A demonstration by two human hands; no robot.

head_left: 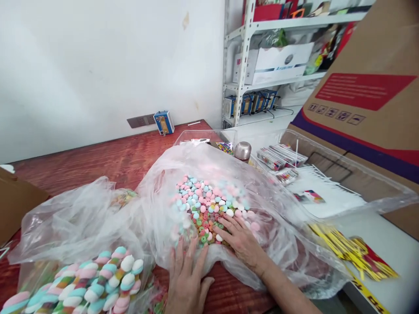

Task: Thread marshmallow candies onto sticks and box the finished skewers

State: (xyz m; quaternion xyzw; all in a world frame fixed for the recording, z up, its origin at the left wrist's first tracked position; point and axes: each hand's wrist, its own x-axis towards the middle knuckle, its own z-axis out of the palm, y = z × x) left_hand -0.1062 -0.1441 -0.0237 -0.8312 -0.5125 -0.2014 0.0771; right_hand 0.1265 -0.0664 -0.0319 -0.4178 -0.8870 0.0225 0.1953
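Observation:
A large clear plastic bag [157,174] lies spread on the table with its mouth facing me. Inside are small pink, blue and white marshmallows [196,190] and, nearer the mouth, colourful gummy rings [204,226]. Fingers stretched out, my right hand [242,242] rests at the bag's mouth with its fingertips on the gummy rings. My left hand [188,277] is open with fingers spread, its fingertips against the bag's front edge. To its left, another plastic bag [75,213] holds skewers of twisted marshmallows and gummies [94,279].
On the right, a clear plastic bin [386,187] holds white sticks [330,198] and small packs [271,157]. Yellow wrappers [353,250] lie before it. A metal-lidded container [242,150] stands behind the bag. Cardboard boxes [369,91] [19,203] flank the red wooden table [108,155].

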